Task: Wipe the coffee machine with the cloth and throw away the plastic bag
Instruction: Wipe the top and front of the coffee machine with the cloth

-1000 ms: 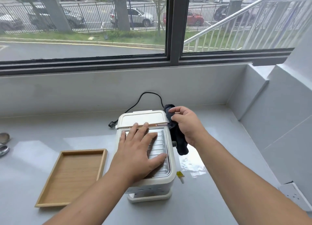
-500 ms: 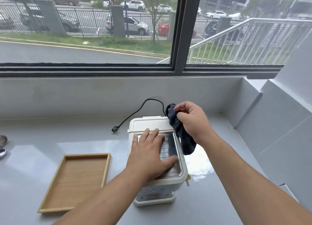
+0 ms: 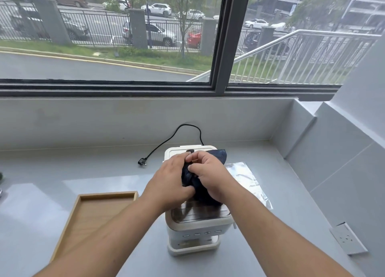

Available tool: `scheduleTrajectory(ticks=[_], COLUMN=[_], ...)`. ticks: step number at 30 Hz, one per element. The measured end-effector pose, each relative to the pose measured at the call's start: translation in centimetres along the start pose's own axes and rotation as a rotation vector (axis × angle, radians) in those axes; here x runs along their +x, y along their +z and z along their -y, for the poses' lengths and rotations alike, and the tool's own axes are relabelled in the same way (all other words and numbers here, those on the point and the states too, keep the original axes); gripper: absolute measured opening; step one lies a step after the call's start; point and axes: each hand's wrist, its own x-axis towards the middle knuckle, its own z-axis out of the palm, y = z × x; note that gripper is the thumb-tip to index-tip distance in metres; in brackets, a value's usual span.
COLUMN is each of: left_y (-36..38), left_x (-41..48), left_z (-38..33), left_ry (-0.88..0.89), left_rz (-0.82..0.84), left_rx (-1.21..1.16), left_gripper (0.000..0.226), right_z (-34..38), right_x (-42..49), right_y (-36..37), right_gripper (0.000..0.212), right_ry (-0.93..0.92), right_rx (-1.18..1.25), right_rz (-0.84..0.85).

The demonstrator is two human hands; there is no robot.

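Note:
A white coffee machine (image 3: 198,226) stands on the grey counter in the middle of the head view, its metal top plate facing up. Above its top I hold a dark blue cloth (image 3: 216,157) bunched between both hands. My left hand (image 3: 169,182) grips the cloth's left side and my right hand (image 3: 210,176) pinches it from the right; the fingers of both meet over the cloth. A clear plastic bag (image 3: 248,181) lies flat on the counter just right of the machine, partly hidden by my right forearm.
A wooden tray (image 3: 91,216) lies left of the machine. The machine's black power cord and plug (image 3: 142,162) trail to the back left. A wall socket plate (image 3: 346,238) sits at the right. Walls close the counter at the back and right, under a window.
My left hand has lifted off the machine's top plate and joined the right hand on the cloth. The cloth has moved from the machine's right side to above its top.

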Motion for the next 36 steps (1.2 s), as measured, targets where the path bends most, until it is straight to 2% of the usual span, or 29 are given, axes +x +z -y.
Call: scheduleTrajectory(ticks=[4, 8, 11, 15, 17, 19, 22, 27, 30, 36], left_y=[-1.1, -1.4, -1.5, -2.2, -2.6, -2.9, -3.3, -4.2, -3.8, -1.7], left_x=[-0.8, -1.1, -1.2, -1.0, -0.9, -0.8, -0.7, -0.3, 0.2, 1.9], left_z=[1.4, 1.7, 1.7, 1.7, 1.7, 1.7, 1.4, 0.0, -1.5, -4.7], left_ry=[0.010, 0.029, 0.036, 0.072, 0.100, 0.123, 0.178, 0.264, 0.290, 0.368], left_rz=[0.063, 0.075, 0.077, 0.115, 0.111, 0.108, 0.118, 0.114, 0.052, 0.052], left_rx=[0.071, 0.071, 0.065, 0.107, 0.115, 0.103, 0.109, 0.113, 0.159, 0.274], left_gripper=[0.064, 0.068, 0.069, 0.077, 0.084, 0.088, 0.092, 0.088, 0.085, 0.077], right_z=[-0.5, -0.4, 0.2, 0.5, 0.4, 0.3, 0.4, 0.8, 0.8, 0.2], right_x=[-0.5, -0.8, -1.2, -2.1, -2.3, -2.5, -3.0, -4.5, -5.5, -7.0], right_y=[1.3, 1.6, 1.5, 0.6, -0.2, -1.0, -2.0, -3.4, -4.5, -8.7], right_gripper=[0.027, 0.023, 0.024, 0.019, 0.022, 0.027, 0.033, 0.037, 0.041, 0.042], right_ry=[0.029, 0.051, -0.077, -0.445, -0.424, -0.358, -0.384, -0.446, -0.449, -0.363], right_rx=[-0.031, -0.075, -0.426, -1.077, -1.193, -1.196, -1.165, -1.221, -1.223, -1.206], right_rz=[0.039, 0.031, -0.040, -0.177, -0.156, -0.102, -0.098, -0.219, -0.281, -0.404])
